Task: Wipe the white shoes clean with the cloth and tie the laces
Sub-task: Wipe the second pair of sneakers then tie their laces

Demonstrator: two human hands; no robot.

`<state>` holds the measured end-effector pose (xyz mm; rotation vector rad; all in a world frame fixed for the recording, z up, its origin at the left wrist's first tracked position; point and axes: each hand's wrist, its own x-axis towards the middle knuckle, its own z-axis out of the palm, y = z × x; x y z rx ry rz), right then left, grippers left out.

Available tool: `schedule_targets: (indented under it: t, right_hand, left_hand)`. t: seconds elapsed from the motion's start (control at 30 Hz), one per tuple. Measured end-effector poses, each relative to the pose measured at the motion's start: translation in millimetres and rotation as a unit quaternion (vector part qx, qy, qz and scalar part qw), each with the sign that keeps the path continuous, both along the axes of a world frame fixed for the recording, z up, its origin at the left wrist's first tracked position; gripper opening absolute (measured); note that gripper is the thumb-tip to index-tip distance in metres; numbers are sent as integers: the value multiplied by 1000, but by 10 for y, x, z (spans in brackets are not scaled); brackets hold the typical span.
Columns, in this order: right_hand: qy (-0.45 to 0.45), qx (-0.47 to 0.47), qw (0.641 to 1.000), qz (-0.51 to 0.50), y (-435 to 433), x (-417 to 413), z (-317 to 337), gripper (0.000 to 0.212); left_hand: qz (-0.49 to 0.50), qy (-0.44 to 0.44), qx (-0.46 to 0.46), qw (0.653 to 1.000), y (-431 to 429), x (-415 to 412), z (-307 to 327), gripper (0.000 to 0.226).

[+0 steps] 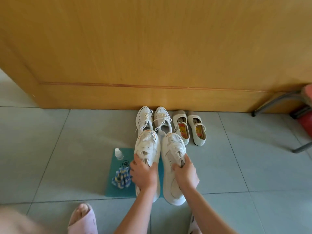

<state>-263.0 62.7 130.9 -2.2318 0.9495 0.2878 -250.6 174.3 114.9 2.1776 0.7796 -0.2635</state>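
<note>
1. Head view: the left shoe (146, 146) and right shoe (173, 146), both white, lie side by side, long axes near-parallel, toes pointing away toward the wooden door (152, 48).
2. Left shoe overlaps the teal mat (116, 189); right shoe sits at the mat's right edge. Cannot tell whether the heels are lifted.
3. Left hand (143, 173) grips the left shoe at its opening, fingers curled over the tongue.
4. Right hand (185, 173) grips the right shoe the same way, fingers hooked into the collar.
5. Checked cloth (121, 179) lies crumpled on the mat, beside the left hand; small bottle (118, 153) stands upright beyond it.
6. Laces (145, 152) partly hidden under both hands; tied or loose not discernible.
7. Laced sneakers (145, 117) against the door are partly covered by the held toes.
8. Pink slipper (82, 217) cut off at the bottom edge.
</note>
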Motion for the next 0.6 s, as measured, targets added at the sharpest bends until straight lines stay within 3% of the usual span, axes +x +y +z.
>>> schedule_targets:
  t: [0.6]
  right_hand:
    - [-1,-11,1000,21,148,-164,-284,63]
  left_hand:
    - [12,73,63,995,-110,-89,-226,87]
